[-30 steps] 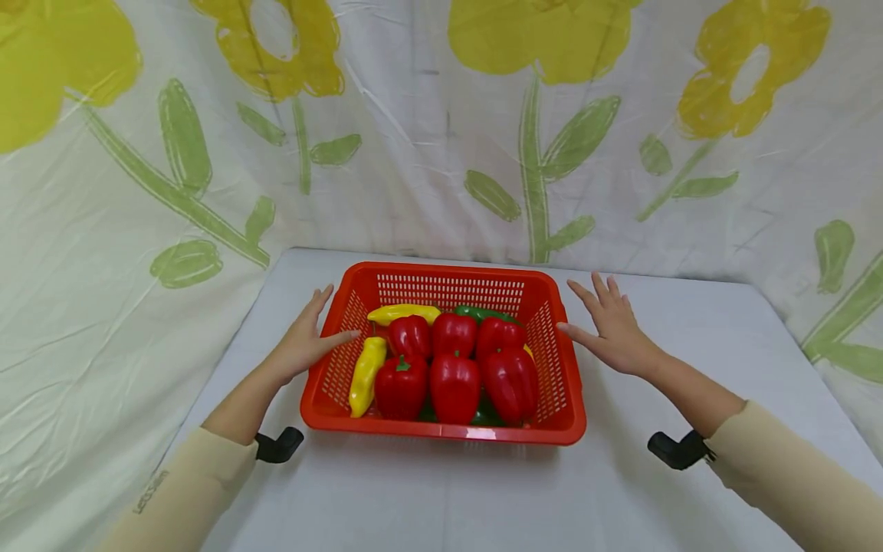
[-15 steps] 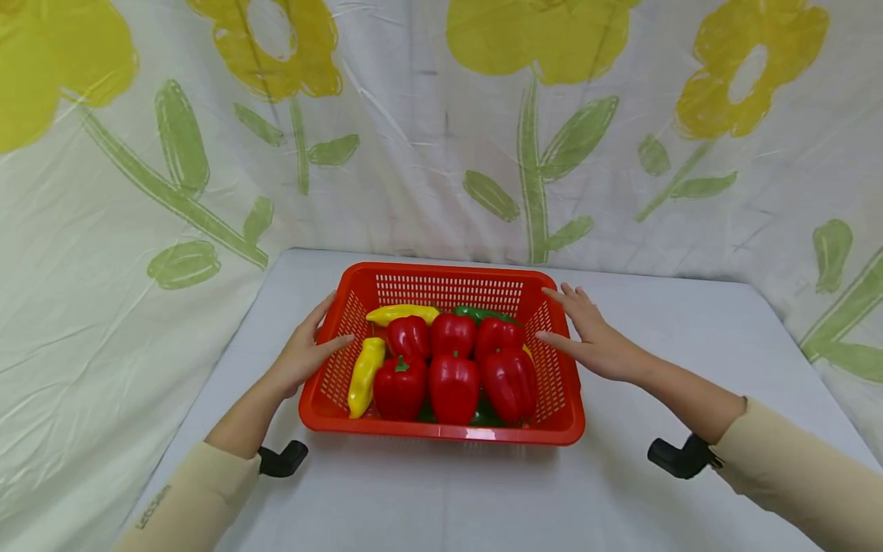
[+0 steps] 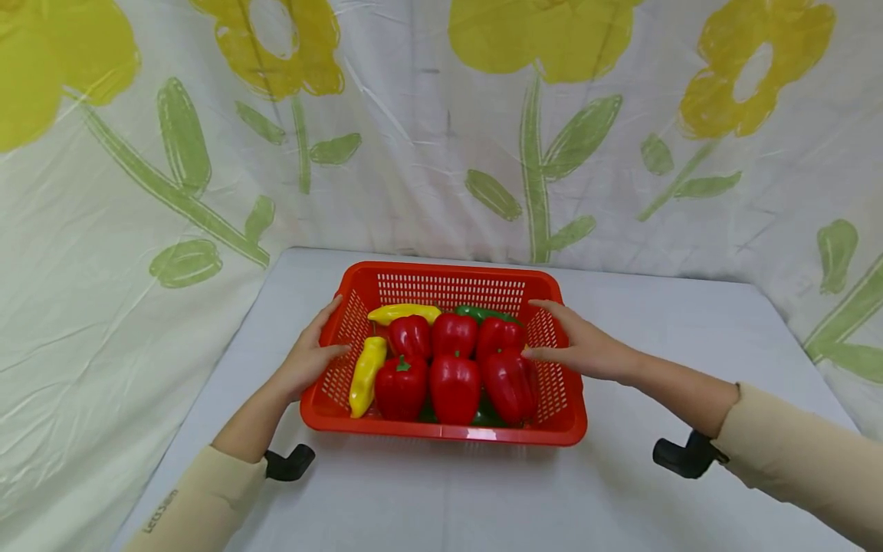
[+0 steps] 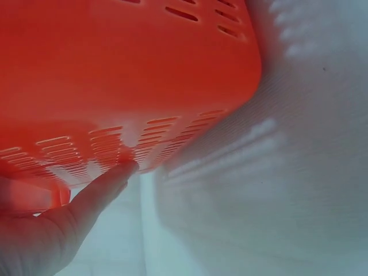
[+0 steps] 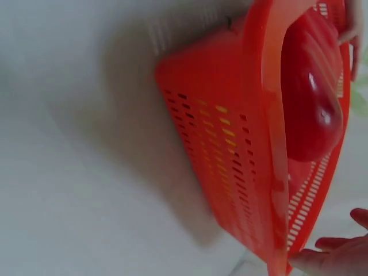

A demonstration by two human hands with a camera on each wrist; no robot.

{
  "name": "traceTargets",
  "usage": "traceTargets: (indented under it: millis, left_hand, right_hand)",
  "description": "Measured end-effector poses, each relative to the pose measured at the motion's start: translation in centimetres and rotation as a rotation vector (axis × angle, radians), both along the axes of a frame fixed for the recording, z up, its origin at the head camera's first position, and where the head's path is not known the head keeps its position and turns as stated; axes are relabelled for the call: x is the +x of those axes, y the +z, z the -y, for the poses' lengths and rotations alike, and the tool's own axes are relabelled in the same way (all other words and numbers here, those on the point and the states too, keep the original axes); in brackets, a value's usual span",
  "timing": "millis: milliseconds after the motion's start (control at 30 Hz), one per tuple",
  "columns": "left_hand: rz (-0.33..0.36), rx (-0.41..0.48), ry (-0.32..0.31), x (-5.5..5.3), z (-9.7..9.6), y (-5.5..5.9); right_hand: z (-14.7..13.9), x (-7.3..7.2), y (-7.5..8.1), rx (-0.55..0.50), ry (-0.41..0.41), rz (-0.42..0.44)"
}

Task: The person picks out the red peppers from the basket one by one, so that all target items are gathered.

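Observation:
A red plastic basket [image 3: 414, 431] with slotted walls holds several red bell peppers [image 3: 455, 389], long yellow peppers [image 3: 368, 377] and a green pepper [image 3: 483, 313] at the back. My left hand [image 3: 306, 360] is at the left rim, thumb over the inside and fingers along the outside. In the left wrist view a straight finger [image 4: 100, 192] lies against the slotted wall. My right hand [image 3: 599, 351] reaches across the right rim with fingers extended over the inside, thumb tip close to a red bell pepper [image 3: 509, 386]. The right wrist view shows its fingers at the rim [image 5: 275, 144].
The basket stands on a white-covered table [image 3: 441, 498]. Behind and beside the table hangs a pale curtain [image 3: 414, 153] with yellow flowers. A black angled device [image 3: 290, 463] sits at the left sleeve cuff, another black device [image 3: 683, 454] at the right one.
My right hand has moved left, from beside the basket to over its right rim. The left hand has come slightly lower against the left rim. The basket has stayed put.

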State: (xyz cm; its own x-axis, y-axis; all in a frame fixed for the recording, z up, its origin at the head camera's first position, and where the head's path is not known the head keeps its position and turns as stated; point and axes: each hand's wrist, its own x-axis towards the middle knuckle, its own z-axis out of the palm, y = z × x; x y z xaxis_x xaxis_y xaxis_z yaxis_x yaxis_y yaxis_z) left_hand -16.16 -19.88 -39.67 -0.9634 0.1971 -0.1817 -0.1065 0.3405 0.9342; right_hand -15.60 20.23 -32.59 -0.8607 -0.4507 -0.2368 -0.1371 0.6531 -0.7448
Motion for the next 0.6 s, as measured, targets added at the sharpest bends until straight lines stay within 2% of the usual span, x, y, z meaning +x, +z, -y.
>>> traceTargets:
  millis: [100,233,433,600]
  left_hand:
    - [0.005,0.02,0.004,0.0,0.0,-0.1]
    - [0.01,0.039,0.008,0.0,0.0,-0.1]
    - [0.016,0.044,0.009,0.1,0.1,-0.1]
    - [0.01,0.047,0.009,0.2,0.1,-0.1]
  right_hand:
    - [0.5,0.3,-0.1,-0.006,0.012,0.039]
    - [1.0,0.6,-0.2,0.025,0.039,0.035]
    - [1.6,0.7,-0.2,0.014,0.066,0.066]
    - [1.8,0.5,-0.2,0.002,0.065,0.139]
